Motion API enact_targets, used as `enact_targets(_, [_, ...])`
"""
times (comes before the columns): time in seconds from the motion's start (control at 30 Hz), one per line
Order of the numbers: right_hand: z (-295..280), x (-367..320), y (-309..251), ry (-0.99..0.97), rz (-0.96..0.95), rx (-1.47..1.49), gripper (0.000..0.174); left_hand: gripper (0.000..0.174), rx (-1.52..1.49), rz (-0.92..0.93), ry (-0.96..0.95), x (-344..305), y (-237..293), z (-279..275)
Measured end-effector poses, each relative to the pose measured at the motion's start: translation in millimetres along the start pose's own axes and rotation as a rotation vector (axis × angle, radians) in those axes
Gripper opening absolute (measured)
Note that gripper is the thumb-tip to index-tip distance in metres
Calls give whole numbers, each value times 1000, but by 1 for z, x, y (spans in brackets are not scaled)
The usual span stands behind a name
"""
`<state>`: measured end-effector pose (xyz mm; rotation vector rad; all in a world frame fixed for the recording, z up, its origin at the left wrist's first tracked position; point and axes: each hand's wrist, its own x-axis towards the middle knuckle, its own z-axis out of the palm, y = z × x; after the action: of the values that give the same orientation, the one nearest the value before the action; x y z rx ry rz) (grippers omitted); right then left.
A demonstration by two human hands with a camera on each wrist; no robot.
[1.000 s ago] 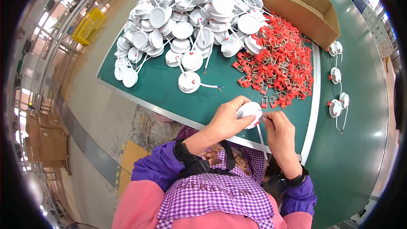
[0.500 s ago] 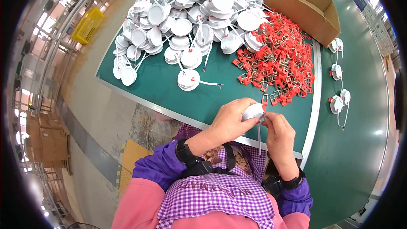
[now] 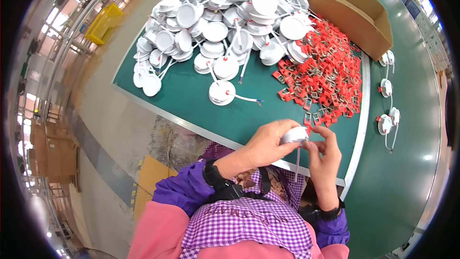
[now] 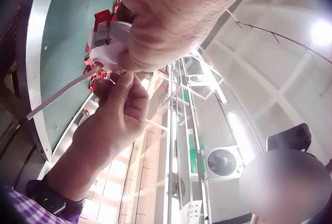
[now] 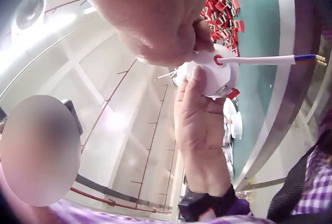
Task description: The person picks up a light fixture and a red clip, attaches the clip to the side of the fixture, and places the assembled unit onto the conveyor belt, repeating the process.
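My left hand [image 3: 268,141] grips a white round downlight [image 3: 294,135] by its body, thumb and fingers around it, above the table's front edge. From its red grommet [image 5: 218,59] runs a white cable [image 5: 259,60] ending in blue and brown wires. One red clip [image 4: 102,19] sits at the side of the downlight. My right hand [image 3: 326,156] meets the downlight's right side, index finger and thumb curled in a pinch at a red clip [image 3: 309,128]. What lies between these fingertips is mostly hidden by the hand.
A heap of white downlights [image 3: 215,31] covers the back left of the green table [image 3: 177,108]. Beside it lies a pile of red clips [image 3: 330,74], before a cardboard box [image 3: 354,9]. One downlight [image 3: 222,92] lies apart in front. Several clipped downlights [image 3: 385,124] line the right-hand surface.
The downlight has tipped more edge-on in my left hand, and both hands sit slightly further right in view. My right index finger has lifted and straightened somewhat over the red clip.
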<state>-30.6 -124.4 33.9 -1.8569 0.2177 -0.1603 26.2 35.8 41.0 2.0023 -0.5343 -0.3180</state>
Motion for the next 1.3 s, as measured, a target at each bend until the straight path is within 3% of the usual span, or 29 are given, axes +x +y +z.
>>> enact_targets(0.07, [-3, 0, -1, -83, 140, 132, 38, 32, -138, -107, -84, -1, 6, -1])
enact_targets(0.17, [-4, 1, 6, -123, 106, 167, 40, 32, -159, -98, -82, -2, 3, 0])
enact_targets(0.33, [-6, 0, 12, -181, 219, 344, 38, 34, -319, -201, -123, -6, 3, 4])
enact_targets(0.47, [-16, -4, 13, -174, 212, 220, 35, 40, -432, -228, -211, -8, -6, 8])
enact_targets(0.53, [-36, -1, 31, -52, 187, 129, 33, 45, -171, 26, -18, -10, -14, 7])
enact_targets(0.57, [-59, 0, 47, -4, 195, 39, 32, 45, -81, -12, 52, -10, -13, -7])
enact_targets(0.67, [-131, 4, 93, 292, 190, -96, 31, 15, 305, 30, 383, -18, -31, -45])
enact_targets(0.7, [-160, 4, 111, 313, 229, -104, 32, 13, 406, 53, 470, -22, -40, -56])
enact_targets(0.83, [-221, 7, 142, 362, 410, -273, 30, 26, 536, -55, 669, -23, -61, -78])
enact_targets(0.87, [-223, 9, 142, 430, 235, -704, 29, 30, 634, -27, 657, -20, -65, -81])
enact_targets(0.9, [-222, 11, 140, 484, 40, -1128, 27, 33, 735, 0, 645, -19, -68, -82])
enact_targets(0.93, [-220, 13, 138, 484, 38, -1128, 27, 33, 735, -1, 648, -18, -69, -80])
enact_targets(1.0, [-159, 27, 70, 498, 64, -678, 21, 35, 582, -71, 583, -14, -70, -73])
enact_targets(1.07, [-108, 34, 38, 346, -141, -873, 17, 37, 585, -64, 573, -15, -75, -70])
enact_targets(1.13, [-66, 39, 29, 103, -166, -707, 17, 39, 581, -48, 559, -16, -79, -68])
enact_targets(1.17, [-49, 45, 39, 28, -289, -615, 18, 41, 646, -45, 639, -18, -81, -67])
enact_targets(1.3, [-12, 50, 42, -205, -168, -803, 35, 51, 644, -62, 747, -15, -94, -73])
